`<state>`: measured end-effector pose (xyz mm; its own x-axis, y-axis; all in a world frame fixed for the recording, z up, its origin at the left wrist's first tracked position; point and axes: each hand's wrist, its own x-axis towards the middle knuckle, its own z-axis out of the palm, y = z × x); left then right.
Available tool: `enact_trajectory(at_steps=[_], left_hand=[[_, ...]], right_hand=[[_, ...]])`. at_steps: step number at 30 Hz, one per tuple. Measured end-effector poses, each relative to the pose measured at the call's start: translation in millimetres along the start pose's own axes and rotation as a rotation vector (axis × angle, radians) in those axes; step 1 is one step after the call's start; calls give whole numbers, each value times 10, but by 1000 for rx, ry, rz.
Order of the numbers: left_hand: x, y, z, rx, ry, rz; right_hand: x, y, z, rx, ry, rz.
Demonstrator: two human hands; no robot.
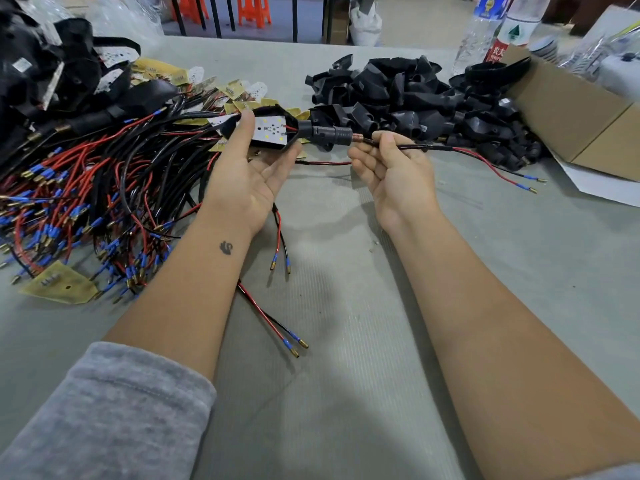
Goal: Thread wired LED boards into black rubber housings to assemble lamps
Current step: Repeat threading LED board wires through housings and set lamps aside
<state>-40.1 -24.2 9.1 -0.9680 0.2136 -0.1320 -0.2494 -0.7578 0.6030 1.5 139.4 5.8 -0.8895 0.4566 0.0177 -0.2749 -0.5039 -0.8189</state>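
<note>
1. A tangle of wired boards point(86, 188) is lying left on the desk point(346, 306); empty housings point(415, 102) are piling up behind, beside a cardboard box point(571, 119).
2. The left hand point(249, 168) is gripping the black rubber housing point(277, 129) above the desk, its LED board point(272, 130) seated inside.
3. The right hand point(391, 168) is pinching the wire point(415, 147) just beyond the housing's neck.

Readable marks are few. Behind the cardboard box point(568, 109), at the table's far right, stands a clear bottle point(509, 32) with a red label showing white Chinese characters, "农夫", under a white patch with a green tree-like emblem. Left of it, a second bottle point(479, 26) has a blue label whose print is too blurred to read. White stickers on housings left of the box are illegible
</note>
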Motion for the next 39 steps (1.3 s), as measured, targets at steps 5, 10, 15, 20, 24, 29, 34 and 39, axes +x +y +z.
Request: enact_trajectory(at_steps=[5, 10, 15, 20, 24, 29, 34, 39], left_hand=[[-6, -76, 14, 16, -36, -34], [-30, -141, 26, 161, -93, -62], [-39, -127, 12, 230, -45, -29], [-33, -111, 18, 296, -29, 12], [8, -98, -16, 357, -7, 45], [1, -92, -26, 357, -35, 26], [-22, -101, 4, 152, -7, 14], [-13, -68, 2, 36, 47, 93]], right_hand=[[-12, 22, 35, 4, -58, -1], [-42, 28, 70, -31, -131, 21], [-50, 16, 57, -50, -153, 44], [-46, 17, 50, -46, -157, 43], [-46, 25, 50, -53, -152, 20], [-49, 14, 41, -6, -161, 16], [-73, 13, 56, -18, -227, 25], [-109, 66, 74, -209, -320, -45]])
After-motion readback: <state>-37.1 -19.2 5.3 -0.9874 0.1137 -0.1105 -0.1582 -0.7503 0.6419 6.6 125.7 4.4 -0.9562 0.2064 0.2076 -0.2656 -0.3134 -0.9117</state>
